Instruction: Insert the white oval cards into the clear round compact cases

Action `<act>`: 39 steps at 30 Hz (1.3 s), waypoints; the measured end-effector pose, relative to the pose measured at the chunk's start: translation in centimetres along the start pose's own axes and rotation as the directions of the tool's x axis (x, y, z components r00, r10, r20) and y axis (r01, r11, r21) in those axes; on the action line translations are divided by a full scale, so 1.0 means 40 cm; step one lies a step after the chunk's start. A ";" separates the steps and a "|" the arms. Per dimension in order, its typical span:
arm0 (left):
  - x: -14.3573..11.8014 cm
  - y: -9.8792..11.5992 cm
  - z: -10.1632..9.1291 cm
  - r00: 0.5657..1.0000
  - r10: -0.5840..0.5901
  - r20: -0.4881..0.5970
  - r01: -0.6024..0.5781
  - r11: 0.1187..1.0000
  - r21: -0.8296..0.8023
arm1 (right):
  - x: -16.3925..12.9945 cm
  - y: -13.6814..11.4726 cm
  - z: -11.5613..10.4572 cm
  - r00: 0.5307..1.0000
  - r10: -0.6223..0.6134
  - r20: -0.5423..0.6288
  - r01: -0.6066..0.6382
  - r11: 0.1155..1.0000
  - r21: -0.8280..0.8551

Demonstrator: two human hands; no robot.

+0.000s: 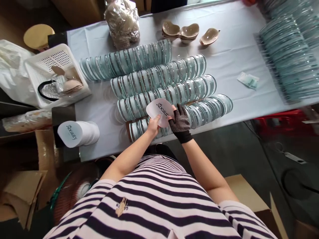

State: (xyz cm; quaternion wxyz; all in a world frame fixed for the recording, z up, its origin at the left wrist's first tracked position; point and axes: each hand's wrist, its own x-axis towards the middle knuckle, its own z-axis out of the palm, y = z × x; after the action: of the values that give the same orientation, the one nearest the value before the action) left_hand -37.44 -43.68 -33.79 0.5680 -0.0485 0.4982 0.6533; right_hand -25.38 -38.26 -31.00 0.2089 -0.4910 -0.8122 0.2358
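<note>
A: Where do you stand? Your bare left hand [152, 125] and your right hand [179, 121], in its dark dotted glove, both pinch one white rounded card printed "Sbeauty" [160, 111] over the nearest row of clear plastic shells [174, 114].

B: And what's left?

A: By my reckoning, plenty: a stack of the same white cards [78, 133] waits at the counter [231, 56] edge. The white perforated basket [45, 68] holds a few beige pads [71, 84].

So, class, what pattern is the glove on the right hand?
Black with small white dots, in the head view.
</note>
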 end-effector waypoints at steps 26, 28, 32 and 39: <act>0.066 0.107 -0.086 0.994 -0.012 -0.107 0.013 1.000 0.003 | -0.194 -0.107 0.082 0.723 0.530 0.443 -0.239 0.794 -0.559; 0.067 0.104 -0.088 0.995 0.000 -0.096 0.000 1.000 0.005 | -0.206 -0.098 0.082 0.744 0.518 0.422 -0.246 0.799 -0.549; 0.067 0.098 -0.093 0.998 -0.002 -0.070 0.001 1.000 -0.012 | -0.214 -0.071 0.127 0.779 0.480 0.403 -0.248 0.827 -0.505; 0.060 0.106 -0.090 0.995 -0.048 -0.086 0.039 0.993 -0.108 | -0.211 -0.054 0.168 0.711 0.518 0.477 -0.447 0.855 -0.262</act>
State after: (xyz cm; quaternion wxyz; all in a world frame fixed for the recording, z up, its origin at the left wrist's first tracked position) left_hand -43.47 -43.95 -34.58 0.5562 -0.1181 0.4861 0.6636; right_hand -27.09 -47.88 -36.01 -0.1245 -0.6135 -0.6937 0.3562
